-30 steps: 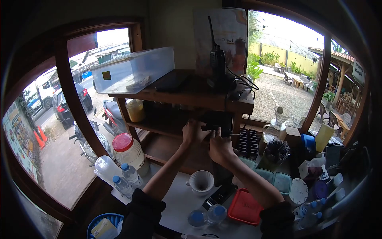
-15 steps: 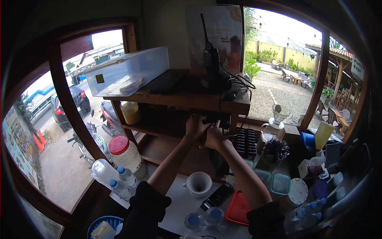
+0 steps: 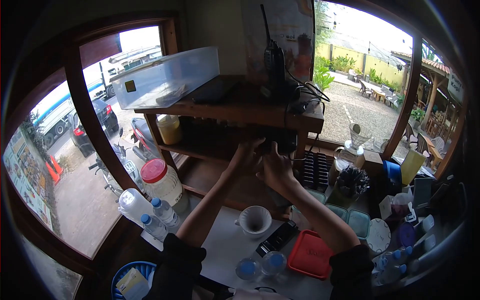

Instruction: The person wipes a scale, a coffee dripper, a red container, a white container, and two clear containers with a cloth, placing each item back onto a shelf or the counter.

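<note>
Both have risen since a second ago: our left hand point(image 3: 245, 159) and right hand point(image 3: 275, 169) now touch the black box point(image 3: 281, 141) under the wooden shelf point(image 3: 225, 112) top, though we cannot tell if either grips it.

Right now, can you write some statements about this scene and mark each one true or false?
1. The left hand and the right hand are both at the black box under the top shelf. True.
2. The radio lies on its side. False: it stands upright on the top shelf.
3. The dripper stands on the counter, apart from both hands. True.
4. The jar has a blue lid. False: its lid is red.
</note>
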Demonstrator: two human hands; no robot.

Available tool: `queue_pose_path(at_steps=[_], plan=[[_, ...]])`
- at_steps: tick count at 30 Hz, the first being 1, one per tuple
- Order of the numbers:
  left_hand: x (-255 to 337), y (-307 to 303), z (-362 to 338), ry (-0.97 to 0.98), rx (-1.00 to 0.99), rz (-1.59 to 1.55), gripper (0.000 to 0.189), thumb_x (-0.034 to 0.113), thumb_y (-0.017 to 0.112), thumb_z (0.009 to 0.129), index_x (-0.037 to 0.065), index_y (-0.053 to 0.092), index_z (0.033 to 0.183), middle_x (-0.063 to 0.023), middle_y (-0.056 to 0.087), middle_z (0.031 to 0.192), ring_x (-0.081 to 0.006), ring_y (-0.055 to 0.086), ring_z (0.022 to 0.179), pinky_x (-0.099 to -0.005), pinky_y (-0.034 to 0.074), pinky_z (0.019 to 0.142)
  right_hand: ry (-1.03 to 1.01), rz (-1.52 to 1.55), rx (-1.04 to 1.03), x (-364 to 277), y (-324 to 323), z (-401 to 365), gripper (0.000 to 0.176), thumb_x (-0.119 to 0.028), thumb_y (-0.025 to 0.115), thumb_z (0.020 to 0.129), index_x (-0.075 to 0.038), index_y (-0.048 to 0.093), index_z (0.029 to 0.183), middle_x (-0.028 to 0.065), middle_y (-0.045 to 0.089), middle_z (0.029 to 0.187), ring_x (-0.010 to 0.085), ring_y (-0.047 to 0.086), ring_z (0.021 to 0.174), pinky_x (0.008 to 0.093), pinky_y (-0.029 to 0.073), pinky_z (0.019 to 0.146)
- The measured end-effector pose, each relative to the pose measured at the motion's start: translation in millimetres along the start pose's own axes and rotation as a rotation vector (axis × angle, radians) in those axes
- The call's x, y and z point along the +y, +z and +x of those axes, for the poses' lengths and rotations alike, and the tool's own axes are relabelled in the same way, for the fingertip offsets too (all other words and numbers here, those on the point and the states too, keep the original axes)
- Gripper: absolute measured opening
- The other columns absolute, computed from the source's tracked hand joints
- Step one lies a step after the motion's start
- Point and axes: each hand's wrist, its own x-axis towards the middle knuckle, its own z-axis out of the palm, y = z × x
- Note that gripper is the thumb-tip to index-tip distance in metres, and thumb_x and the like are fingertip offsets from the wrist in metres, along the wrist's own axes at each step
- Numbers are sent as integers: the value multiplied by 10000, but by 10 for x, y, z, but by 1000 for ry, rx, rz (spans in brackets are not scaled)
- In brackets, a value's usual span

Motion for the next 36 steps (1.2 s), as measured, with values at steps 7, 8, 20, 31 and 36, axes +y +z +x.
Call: queue_pose_path(at_steps=[7,8,20,31,36], plan=[[82,-390,-1131,-151,-20,-350,436,145,659,827,37,548,1235,-86,664,1049,-157,647,883,-285,545,679,-201,314,-178,-401,-149,-316,374,-235,706,712,16,602,970,206,641,909,402,637,822,451,522,754],[-25,-363,-1275,-224,-123,-377,447,126,663,824,44,539,1246,-79,660,1051,-155,643,884,-286,545,697,-209,248,-334,-388,-68,-338,365,-244,703,715,11,610,958,201,649,877,396,638,834,447,522,757],[-1035,314,-2374,-458,-441,-411,426,19,684,789,30,558,1196,-94,649,1015,-163,628,914,-321,521,856,-122,26,-757,151,1107,-461,316,-251,646,729,-7,688,925,221,665,938,353,648,930,428,513,806],[-783,483,-2473,-691,359,-569,202,74,696,772,-3,528,855,-104,616,874,-165,629,844,-304,558,710,-100,406,-978,403,1764,-348,403,-294,667,767,-58,639,1092,135,663,1012,238,619,918,358,479,789],[-811,495,-2674,-596,368,-573,231,37,714,728,-12,562,894,-101,624,889,-169,634,832,-295,540,688,94,539,-1043,297,1704,-340,380,-215,651,790,-80,633,1145,76,666,995,185,602,890,345,477,783]])
